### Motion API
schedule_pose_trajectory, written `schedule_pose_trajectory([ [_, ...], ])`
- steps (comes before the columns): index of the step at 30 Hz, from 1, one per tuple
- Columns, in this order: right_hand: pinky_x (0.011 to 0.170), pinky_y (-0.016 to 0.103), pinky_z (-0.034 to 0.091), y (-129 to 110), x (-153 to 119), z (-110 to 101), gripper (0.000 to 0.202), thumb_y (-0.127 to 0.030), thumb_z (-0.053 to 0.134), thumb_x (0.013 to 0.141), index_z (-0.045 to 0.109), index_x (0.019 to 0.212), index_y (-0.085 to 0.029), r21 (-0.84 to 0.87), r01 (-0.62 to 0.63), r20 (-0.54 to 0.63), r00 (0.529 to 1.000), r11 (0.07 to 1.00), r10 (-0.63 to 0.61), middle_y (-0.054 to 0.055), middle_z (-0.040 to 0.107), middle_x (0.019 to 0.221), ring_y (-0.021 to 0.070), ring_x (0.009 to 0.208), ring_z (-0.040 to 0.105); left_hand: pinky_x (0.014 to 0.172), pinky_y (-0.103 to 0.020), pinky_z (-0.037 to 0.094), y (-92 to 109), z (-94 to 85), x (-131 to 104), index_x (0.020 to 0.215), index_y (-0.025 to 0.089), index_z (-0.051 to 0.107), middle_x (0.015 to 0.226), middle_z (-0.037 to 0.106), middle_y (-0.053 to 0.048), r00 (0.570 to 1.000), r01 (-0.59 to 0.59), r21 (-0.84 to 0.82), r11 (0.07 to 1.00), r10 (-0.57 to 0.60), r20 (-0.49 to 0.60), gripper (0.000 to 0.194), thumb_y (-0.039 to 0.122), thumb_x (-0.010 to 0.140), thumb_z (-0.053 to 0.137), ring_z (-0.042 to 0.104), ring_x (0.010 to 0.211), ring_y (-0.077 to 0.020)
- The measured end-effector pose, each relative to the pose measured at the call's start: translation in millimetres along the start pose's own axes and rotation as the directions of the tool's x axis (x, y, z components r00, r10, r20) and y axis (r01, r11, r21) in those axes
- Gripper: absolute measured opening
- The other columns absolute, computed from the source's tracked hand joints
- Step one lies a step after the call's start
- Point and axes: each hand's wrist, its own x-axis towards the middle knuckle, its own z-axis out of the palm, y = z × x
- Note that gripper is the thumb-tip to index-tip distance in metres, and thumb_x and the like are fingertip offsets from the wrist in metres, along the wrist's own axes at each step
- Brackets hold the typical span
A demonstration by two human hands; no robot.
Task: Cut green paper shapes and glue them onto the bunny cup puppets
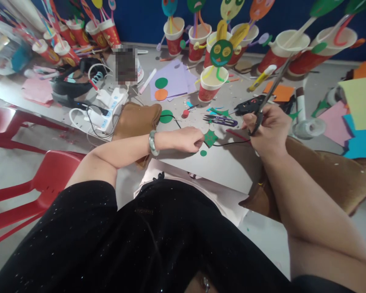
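My left hand (187, 139) is closed over the table, its fingertips at the edge of a small jagged green paper piece (210, 138). My right hand (271, 130) is wrapped round the handles of dark scissors (273, 86), whose blades point up and away from me. Below the paper piece lies a small green dot (203, 153). Purple-handled thread snips (221, 120) rest between my hands, further back. Just beyond my right hand sits a black glue gun (250, 105), partly hidden by the scissors.
A paper cup (208, 87) with a green face stands behind the snips, and several decorated cups line the back wall. Purple sheets (171, 81) lie to the left, near a power strip (111, 109). Clear tape (309, 127) and coloured paper (361, 140) are at right; brown cushions flank me.
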Motion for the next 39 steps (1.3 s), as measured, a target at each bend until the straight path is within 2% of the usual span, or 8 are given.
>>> schedule_pose_trajectory([
  [6,0.054,0.035,0.042,9,4,2,0.064,-0.081,0.088,0.064,0.051,0.069,-0.029,0.012,-0.004,-0.010,1.000,1.000,0.004,0.002,0.062,0.058,0.0179,0.055,0.052,0.079,-0.034,0.046,34,6.4,-41,0.114,0.012,0.075,0.115,0.076,-0.015,0.970,0.029,0.184,0.982,0.016,-0.241,0.028,0.020,0.098,0.052,0.068,0.094,-0.0229],
  [8,0.054,0.035,0.041,15,5,4,0.064,-0.081,0.087,0.065,0.050,0.069,-0.030,0.019,0.008,-0.024,1.000,1.000,-0.008,0.003,0.062,0.059,0.0181,0.056,0.051,0.084,-0.035,0.051,59,8.5,-54,0.114,0.016,0.075,0.116,0.078,-0.012,0.976,-0.175,0.080,0.981,0.184,-0.120,0.026,0.026,0.103,0.054,0.071,0.102,-0.0234],
  [11,0.054,0.036,0.039,26,7,6,0.064,-0.084,0.086,0.064,0.050,0.071,-0.030,0.025,0.025,-0.041,0.999,0.999,-0.024,0.002,0.060,0.059,0.0177,0.056,0.050,0.094,-0.031,0.054,89,15.4,-64,0.117,0.018,0.074,0.120,0.080,-0.009,0.827,-0.539,-0.062,0.840,0.542,0.147,0.024,0.030,0.107,0.055,0.073,0.108,-0.0194],
  [13,0.055,0.035,0.037,31,7,7,0.064,-0.082,0.087,0.064,0.050,0.072,-0.030,0.001,0.026,-0.050,0.998,1.000,-0.026,0.001,0.059,0.059,0.0173,0.057,0.049,0.098,-0.033,0.054,95,23.1,-66,0.119,0.019,0.074,0.122,0.080,-0.010,0.784,-0.605,0.031,0.796,0.588,0.198,0.025,0.028,0.109,0.052,0.073,0.111,-0.0203],
  [18,0.055,0.034,0.033,32,6,5,0.066,-0.078,0.093,0.059,0.048,0.069,-0.030,-0.146,0.032,-0.025,0.999,0.989,-0.036,-0.002,0.054,0.059,0.0146,0.059,0.040,0.103,-0.041,0.052,68,51.5,-67,0.113,0.013,0.075,0.118,0.078,-0.014,0.961,-0.223,0.407,0.886,0.270,-0.060,0.030,0.020,0.109,0.046,0.071,0.118,-0.0277],
  [25,0.060,0.033,0.033,1,15,0,0.058,-0.055,0.099,0.068,0.047,0.068,-0.029,-0.285,-0.059,0.025,0.997,0.957,0.068,-0.005,0.053,0.056,0.0138,0.062,0.040,0.127,-0.051,0.043,37,99.6,-66,0.155,0.007,0.055,0.165,0.053,-0.024,0.929,0.050,0.455,0.889,0.126,-0.349,0.064,0.049,0.107,0.058,0.050,0.156,-0.0359],
  [32,0.065,0.032,0.042,-47,-9,-33,0.052,-0.052,0.101,0.061,0.060,0.076,-0.022,-0.518,-0.154,0.190,0.938,0.841,0.289,-0.001,0.066,0.064,0.0166,0.064,0.056,0.135,-0.055,0.036,29,112.9,-51,0.165,0.002,0.042,0.174,0.040,-0.026,0.945,0.003,0.482,0.876,0.156,-0.289,0.087,0.066,0.106,0.047,0.040,0.164,-0.0391],
  [39,0.066,0.034,0.040,-39,-56,-71,0.036,-0.052,0.084,0.071,0.062,0.082,-0.025,-0.751,-0.079,0.202,0.918,0.656,0.341,0.007,0.078,0.078,0.0268,0.075,0.067,0.135,-0.055,0.039,22,111.6,-67,0.165,0.004,0.044,0.174,0.041,-0.025,0.949,0.001,0.503,0.864,0.159,-0.274,0.079,0.057,0.107,0.052,0.041,0.164,-0.0395],
])
